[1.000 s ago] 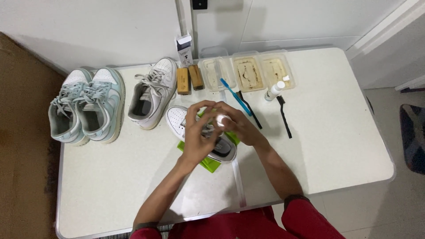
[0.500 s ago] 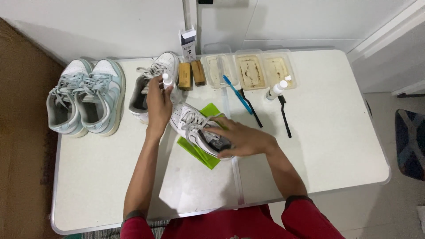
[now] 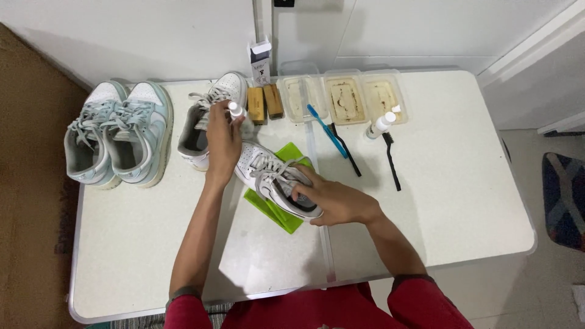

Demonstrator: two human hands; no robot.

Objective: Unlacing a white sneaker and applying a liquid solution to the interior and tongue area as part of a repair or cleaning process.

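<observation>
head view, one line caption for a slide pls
Left hand holds a small white bottle while the right hand steadies a white sneaker on a green cloth.

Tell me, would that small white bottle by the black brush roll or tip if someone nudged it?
Probably. The small white bottle is narrow, so a nudge would likely topple it. It seems to lean or lie near the black brush; its round body may roll on the smooth table. It looks like plastic and likely light; how full it is can't be seen.
</observation>
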